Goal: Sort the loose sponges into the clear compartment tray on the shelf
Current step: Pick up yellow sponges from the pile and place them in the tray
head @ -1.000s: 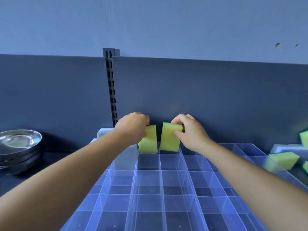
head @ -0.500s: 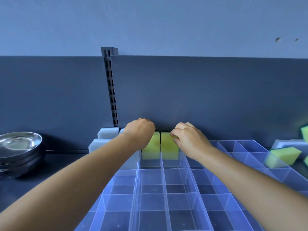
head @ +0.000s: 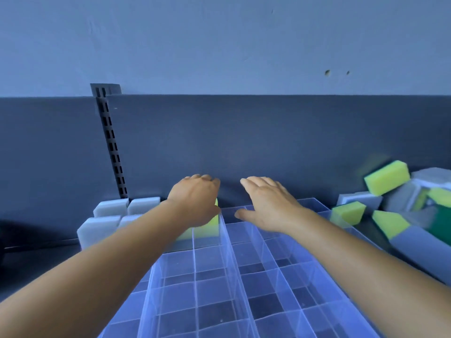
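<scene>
The clear compartment tray (head: pixel 227 272) lies on the dark shelf in front of me. A yellow sponge (head: pixel 207 226) stands in a back-row compartment against the dark back panel. My left hand (head: pixel 195 201) lies over it with fingers curled down around its top, hiding most of it. My right hand (head: pixel 266 203) hovers just right of it over the back row, fingers spread and holding nothing. More loose yellow sponges (head: pixel 386 178) lie in a pile at the right, beyond the tray's edge.
Pale grey sponges (head: pixel 107 211) stand in a block at the tray's back left corner. The right pile also holds grey blocks (head: pixel 400 198) and a dark green one (head: pixel 441 223). A slotted shelf upright (head: pixel 109 142) rises at back left.
Both yellow sponges went down into the tray's back row. My right hand let go of its sponge and opened. The view swung right, so the metal bowls left the frame.
</scene>
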The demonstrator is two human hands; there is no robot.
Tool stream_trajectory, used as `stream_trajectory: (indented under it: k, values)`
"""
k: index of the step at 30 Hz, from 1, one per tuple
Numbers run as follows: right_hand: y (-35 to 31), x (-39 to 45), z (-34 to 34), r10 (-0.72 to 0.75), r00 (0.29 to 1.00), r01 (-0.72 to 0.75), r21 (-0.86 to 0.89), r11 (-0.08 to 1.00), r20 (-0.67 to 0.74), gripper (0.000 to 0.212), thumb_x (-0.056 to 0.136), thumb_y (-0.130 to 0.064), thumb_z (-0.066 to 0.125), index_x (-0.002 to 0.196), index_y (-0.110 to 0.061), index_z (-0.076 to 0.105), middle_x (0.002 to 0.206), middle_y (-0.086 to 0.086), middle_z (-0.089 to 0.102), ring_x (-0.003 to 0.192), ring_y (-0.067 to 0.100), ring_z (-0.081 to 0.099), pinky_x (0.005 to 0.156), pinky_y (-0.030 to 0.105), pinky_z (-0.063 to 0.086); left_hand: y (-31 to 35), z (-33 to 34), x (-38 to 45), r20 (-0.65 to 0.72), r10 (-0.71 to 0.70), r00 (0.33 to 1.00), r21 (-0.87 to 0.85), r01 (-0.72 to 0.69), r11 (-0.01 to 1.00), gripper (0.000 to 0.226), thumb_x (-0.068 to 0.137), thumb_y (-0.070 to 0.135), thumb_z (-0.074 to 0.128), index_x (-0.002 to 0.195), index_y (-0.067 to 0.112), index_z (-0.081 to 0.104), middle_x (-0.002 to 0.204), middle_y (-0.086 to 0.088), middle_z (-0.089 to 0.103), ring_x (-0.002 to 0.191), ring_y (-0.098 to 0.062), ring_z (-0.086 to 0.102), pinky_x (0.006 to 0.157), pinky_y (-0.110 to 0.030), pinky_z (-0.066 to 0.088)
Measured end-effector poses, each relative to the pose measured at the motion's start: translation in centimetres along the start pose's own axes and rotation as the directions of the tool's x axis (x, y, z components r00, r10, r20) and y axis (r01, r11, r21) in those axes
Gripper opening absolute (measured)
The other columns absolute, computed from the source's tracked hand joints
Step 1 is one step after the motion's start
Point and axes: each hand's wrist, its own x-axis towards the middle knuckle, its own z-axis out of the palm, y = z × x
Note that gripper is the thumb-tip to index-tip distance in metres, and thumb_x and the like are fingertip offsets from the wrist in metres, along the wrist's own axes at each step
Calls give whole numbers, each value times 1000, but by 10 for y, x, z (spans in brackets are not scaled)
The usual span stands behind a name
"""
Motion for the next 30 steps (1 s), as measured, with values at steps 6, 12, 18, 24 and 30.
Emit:
stream_trajectory:
  k: [6,12,18,24,30]
  values:
    - [71,-41,-16,92,996,-91,-13,996,11,78,89,-53,51,148,-14,19,153,0,26,144,20,16,116,34,16,73,-9,20,-23,103,994,-44,-104,994,50,90,39,52,132,16,42,131,-1,52,121,-23,48,98,-31,38]
    - [151,-76,-25,157,987,-156,-22,987,45,76,89,-54,50,147,-14,21,154,0,25,145,20,15,117,35,16,156,-14,48,-19,129,991,-96,-130,987,51,91,40,51,134,14,40,133,-2,51,123,-23,47,101,-32,38]
    - [227,-93,-34,174,983,-173,-17,985,53,72,92,-49,47,149,-15,20,155,-1,22,145,18,15,117,33,15,228,-10,78,-11,157,988,-84,-157,984,53,93,40,49,137,14,39,138,-4,48,127,-24,45,105,-34,35]
    - [290,-94,-37,208,977,-207,-39,978,42,66,93,-38,49,148,-18,20,154,-2,23,142,20,19,112,34,20,277,3,106,50,174,983,-99,-168,981,57,93,39,51,142,17,33,141,-2,46,129,-24,44,105,-35,36]
    - [328,-81,-30,276,961,-276,-8,961,-3,76,91,-31,56,151,-22,10,160,1,0,146,22,6,117,37,16,294,25,136,106,140,984,-66,-133,989,50,92,36,54,136,17,40,133,-2,52,121,-24,50,95,-32,40]
